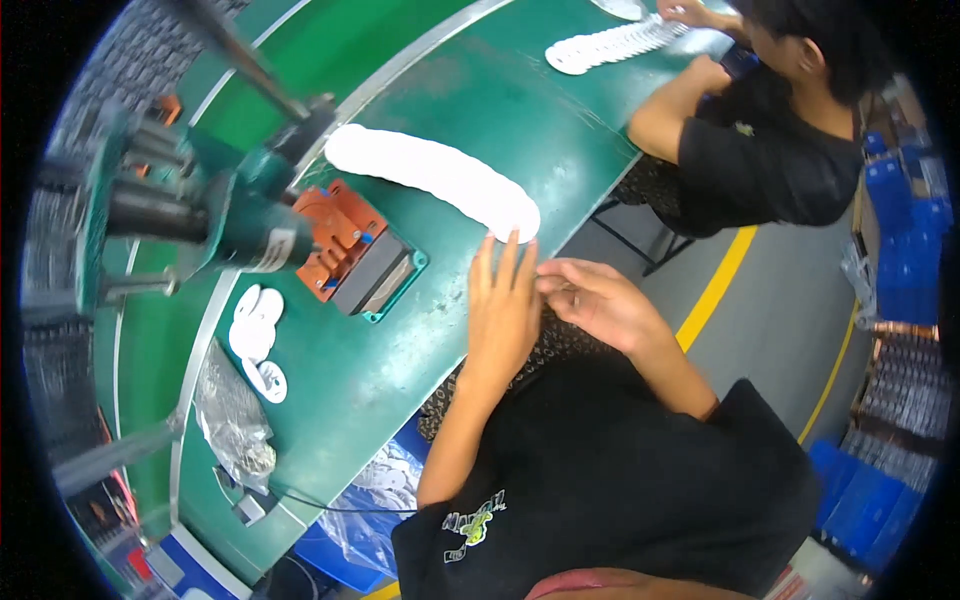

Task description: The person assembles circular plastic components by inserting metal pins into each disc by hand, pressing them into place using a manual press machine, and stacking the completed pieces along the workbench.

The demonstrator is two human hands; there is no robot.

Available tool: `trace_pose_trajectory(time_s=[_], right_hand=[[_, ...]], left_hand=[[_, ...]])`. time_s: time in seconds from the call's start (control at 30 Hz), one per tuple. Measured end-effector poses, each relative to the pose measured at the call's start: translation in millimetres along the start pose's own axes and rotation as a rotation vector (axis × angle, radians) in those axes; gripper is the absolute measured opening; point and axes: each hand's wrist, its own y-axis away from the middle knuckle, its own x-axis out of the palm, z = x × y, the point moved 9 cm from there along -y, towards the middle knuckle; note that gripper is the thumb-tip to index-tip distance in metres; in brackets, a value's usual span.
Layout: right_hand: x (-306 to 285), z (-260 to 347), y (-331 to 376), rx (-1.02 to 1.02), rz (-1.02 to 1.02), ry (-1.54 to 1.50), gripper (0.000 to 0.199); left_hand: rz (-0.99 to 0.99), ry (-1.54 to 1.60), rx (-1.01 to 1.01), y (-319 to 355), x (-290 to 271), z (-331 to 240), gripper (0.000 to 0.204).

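White discs (430, 172) lay in a long overlapping row on the green table (500, 100), curving from far left toward the near right, where the row ended at the table's edge. The left hand (503, 310) lay flat and open, fingers together and stretched out, its fingertips touching the last disc at the near end of the row. The right hand (597, 300) sat just beside it on the right, fingers loosely curled toward the left hand; whether it pinched anything could not be told.

Left of the hands stood an orange and grey press (352, 255) on a green base, joined to a dark green machine (215, 215) with metal rods further left. A small pile of white discs (256, 335) lay near the press, on the left. A crumpled clear bag (232, 415) rested at the table's near left edge, with a thin black cable (330, 505) trailing below it.

At the far right another person (770, 140) in black sat at the same table, hands on a second row of white discs (615, 42). A yellow line (715, 285) crossed the grey floor, and blue bins (860, 495) stood at the right.
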Motion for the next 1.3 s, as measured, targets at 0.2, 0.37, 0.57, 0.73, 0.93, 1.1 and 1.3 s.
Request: trace_pose_trajectory(time_s=[0.2, 0.37, 0.57, 0.73, 0.93, 1.1, 1.3], right_hand=[[2, 9, 9, -0.118, -0.179, 0.199, 0.041], [13, 5, 1, -0.053, -0.122, 0.242, 0.032], [26, -5, -25, -0.001, -0.009, 0.327, 0.024], [60, -59, -52, 0.353, 0.14, 0.172, 0.035], [89, -75, -69, 0.389, 0.244, 0.2, 0.037], [93, -78, -73, 0.438, 0.314, 0.201, 0.034], [93, -88, -80, 0.362, 0.31, 0.558, 0.022]], left_hand=[[-0.035, -0.165, -0.036, -6, 11, 6, 0.065], [-0.15, 0.145, -0.031, 13, -21, 11, 0.063], [-0.777, -0.373, -0.483, 107, -161, 105, 0.024], [-0.846, -0.148, -0.882, 144, -195, 215, 0.043], [-0.917, 0.242, -0.884, 153, -175, 253, 0.055], [-0.901, 0.382, -0.903, 172, -165, 205, 0.052], [-0.999, 0.798, -0.936, 183, -111, 141, 0.034]])
